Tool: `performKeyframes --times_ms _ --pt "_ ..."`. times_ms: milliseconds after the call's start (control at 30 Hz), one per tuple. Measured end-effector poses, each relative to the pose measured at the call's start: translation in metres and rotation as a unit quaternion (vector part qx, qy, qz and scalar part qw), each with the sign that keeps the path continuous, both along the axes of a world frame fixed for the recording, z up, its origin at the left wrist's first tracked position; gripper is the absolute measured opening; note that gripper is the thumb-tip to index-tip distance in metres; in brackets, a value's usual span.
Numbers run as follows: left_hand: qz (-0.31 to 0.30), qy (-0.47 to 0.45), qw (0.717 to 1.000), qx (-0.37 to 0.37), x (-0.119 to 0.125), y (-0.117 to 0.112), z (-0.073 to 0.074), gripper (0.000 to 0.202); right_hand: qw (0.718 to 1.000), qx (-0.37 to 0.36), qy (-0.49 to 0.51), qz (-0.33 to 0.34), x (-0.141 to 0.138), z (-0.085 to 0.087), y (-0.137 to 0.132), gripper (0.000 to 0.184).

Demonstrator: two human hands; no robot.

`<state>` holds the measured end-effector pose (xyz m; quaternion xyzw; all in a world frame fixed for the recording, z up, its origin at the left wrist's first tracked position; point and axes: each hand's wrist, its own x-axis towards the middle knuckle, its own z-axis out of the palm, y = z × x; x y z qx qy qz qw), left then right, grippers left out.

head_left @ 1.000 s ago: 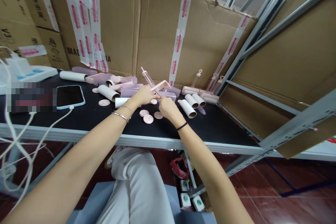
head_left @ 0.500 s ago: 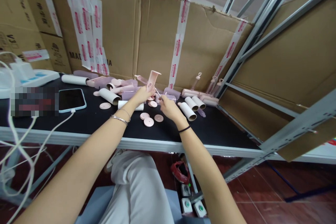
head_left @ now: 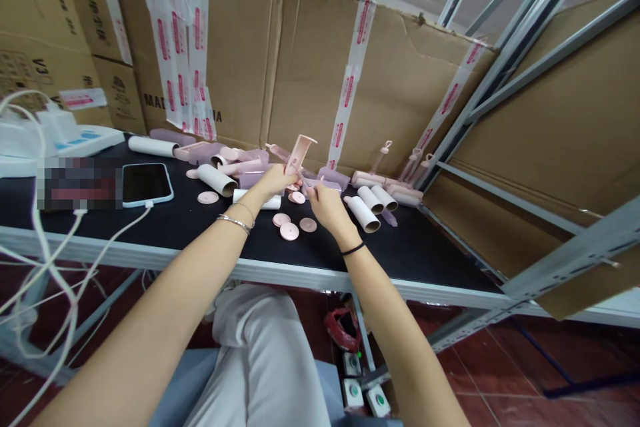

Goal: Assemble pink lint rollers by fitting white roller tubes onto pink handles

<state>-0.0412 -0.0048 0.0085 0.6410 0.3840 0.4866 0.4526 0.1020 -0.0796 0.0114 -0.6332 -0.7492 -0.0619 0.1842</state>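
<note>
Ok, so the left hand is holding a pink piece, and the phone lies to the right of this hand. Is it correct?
Not quite: in the head view, the phone lies to the left of the left hand, not to its right. That hand does hold a pink piece.

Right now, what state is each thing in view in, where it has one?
Left hand: closed on pink part
Pink part: held raised, tilted
Right hand: closed on thin tool
Phone: face up, screen dark, cable attached
Front pink discs: lying flat
Right-hand white tubes: on their sides, ends open
Cardboard panel: upright, taped, top edge ragged
</note>
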Motion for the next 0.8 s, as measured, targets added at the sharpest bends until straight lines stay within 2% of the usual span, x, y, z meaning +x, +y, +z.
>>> performKeyframes --times_ms 200,467,800 --pt "-0.006 0.016 1.000 -0.017 0.0023 0.0004 0.0001 0.006 1.000 -0.003 -0.002 -0.025 -0.0033 -0.0005 -0.0025 0.045" --pt "0.033 0.011 0.999 -0.008 0.0024 0.0005 -0.0003 0.013 0.998 0.012 0.027 -0.054 -0.0027 0.0022 -0.0055 0.046" --pt "0.005 0.020 1.000 0.023 0.0030 0.0040 -0.0015 0.014 0.998 0.010 0.036 -0.051 -0.0035 0.0023 -0.0071 0.047"
